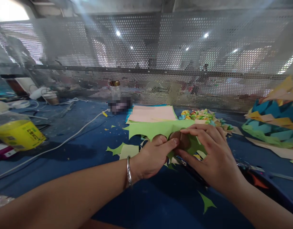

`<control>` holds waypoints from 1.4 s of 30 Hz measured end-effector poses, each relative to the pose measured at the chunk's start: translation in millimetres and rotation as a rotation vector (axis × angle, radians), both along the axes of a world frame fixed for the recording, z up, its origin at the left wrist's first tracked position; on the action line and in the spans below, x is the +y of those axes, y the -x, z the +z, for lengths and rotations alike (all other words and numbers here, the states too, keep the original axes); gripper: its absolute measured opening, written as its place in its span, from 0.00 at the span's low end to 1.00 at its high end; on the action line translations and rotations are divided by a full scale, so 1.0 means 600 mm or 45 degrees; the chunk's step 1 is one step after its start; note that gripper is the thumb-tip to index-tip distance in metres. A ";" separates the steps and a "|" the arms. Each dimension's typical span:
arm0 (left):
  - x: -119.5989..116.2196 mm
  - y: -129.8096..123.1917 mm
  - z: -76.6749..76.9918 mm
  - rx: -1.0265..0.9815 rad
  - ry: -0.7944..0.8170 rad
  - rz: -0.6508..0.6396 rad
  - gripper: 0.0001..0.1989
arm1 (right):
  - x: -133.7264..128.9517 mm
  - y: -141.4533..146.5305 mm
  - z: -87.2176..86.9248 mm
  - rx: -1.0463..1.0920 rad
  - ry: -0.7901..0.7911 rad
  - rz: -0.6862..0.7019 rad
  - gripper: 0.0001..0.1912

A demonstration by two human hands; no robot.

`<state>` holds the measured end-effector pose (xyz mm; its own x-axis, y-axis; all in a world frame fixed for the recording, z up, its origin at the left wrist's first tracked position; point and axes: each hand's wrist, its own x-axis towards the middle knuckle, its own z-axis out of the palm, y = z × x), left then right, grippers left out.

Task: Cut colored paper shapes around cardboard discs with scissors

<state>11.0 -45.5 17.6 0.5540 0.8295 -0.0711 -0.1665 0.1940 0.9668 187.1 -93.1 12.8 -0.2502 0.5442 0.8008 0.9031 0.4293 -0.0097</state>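
Note:
A sheet of green paper (148, 128) with scalloped, cut-out lower edges is held up over the table. My left hand (152, 156), a silver bangle at its wrist, pinches the sheet between thumb and curled fingers. Against the paper lies a round brown disc (183, 140), its material unclear, which the left thumb touches. My right hand (212, 152) holds the disc's right side against the paper, with the thumb below and fingertips above. Pointed green offcuts and a pale paper piece (129, 152) lie beneath. A spiky green scrap (206, 202) rests nearer to me.
Behind the sheet are a stack of pink paper (151, 113) and a pile of small folded colored pieces (201, 115). Layered paper shapes (272, 117) stand at right. A white cable (72, 136), a yellow-labelled container (18, 133) and a gold-lidded bottle (115, 90) are leftward.

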 end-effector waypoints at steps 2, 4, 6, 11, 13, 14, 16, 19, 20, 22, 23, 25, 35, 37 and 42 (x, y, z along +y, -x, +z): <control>-0.003 -0.001 0.000 -0.049 -0.020 -0.018 0.18 | 0.000 0.001 0.000 0.000 -0.012 0.000 0.16; -0.007 -0.002 0.003 -0.076 -0.002 0.004 0.19 | -0.001 0.002 0.000 0.000 -0.024 -0.003 0.16; -0.010 -0.004 0.006 -0.080 0.027 0.056 0.19 | -0.001 0.003 0.000 -0.009 -0.028 -0.001 0.16; -0.011 -0.009 0.007 -0.122 0.117 0.178 0.17 | 0.000 0.004 -0.003 -0.027 -0.008 -0.008 0.18; -0.010 -0.010 0.007 -0.136 0.146 0.195 0.17 | 0.000 0.005 -0.004 -0.036 -0.011 -0.010 0.19; -0.010 -0.011 0.007 -0.139 0.155 0.198 0.18 | 0.000 0.006 -0.005 -0.042 -0.018 -0.008 0.19; -0.010 -0.011 0.007 -0.154 0.157 0.197 0.17 | -0.001 0.007 -0.005 -0.045 -0.031 -0.005 0.19; -0.010 -0.011 0.007 -0.187 0.132 0.160 0.16 | -0.002 0.010 -0.005 -0.030 -0.037 -0.022 0.18; -0.010 -0.011 0.006 -0.190 0.122 0.149 0.16 | -0.002 0.011 -0.005 -0.027 -0.034 -0.033 0.18; -0.010 -0.011 0.003 -0.169 0.094 0.157 0.16 | -0.003 0.013 -0.004 -0.027 -0.026 -0.048 0.17; -0.009 -0.010 0.001 -0.141 0.071 0.174 0.16 | -0.003 0.014 -0.004 -0.029 -0.023 -0.049 0.17; -0.008 -0.008 -0.006 -0.057 -0.002 0.226 0.16 | -0.003 0.015 -0.004 -0.030 -0.028 -0.043 0.17; -0.004 -0.002 -0.024 0.194 -0.240 0.287 0.16 | 0.001 0.013 -0.005 -0.060 -0.065 -0.040 0.17; -0.003 -0.002 -0.024 0.190 -0.234 0.294 0.16 | 0.000 0.016 -0.005 -0.045 -0.068 -0.048 0.17; -0.004 -0.006 -0.001 0.102 -0.099 0.441 0.18 | -0.005 0.023 -0.004 0.064 -0.069 -0.067 0.15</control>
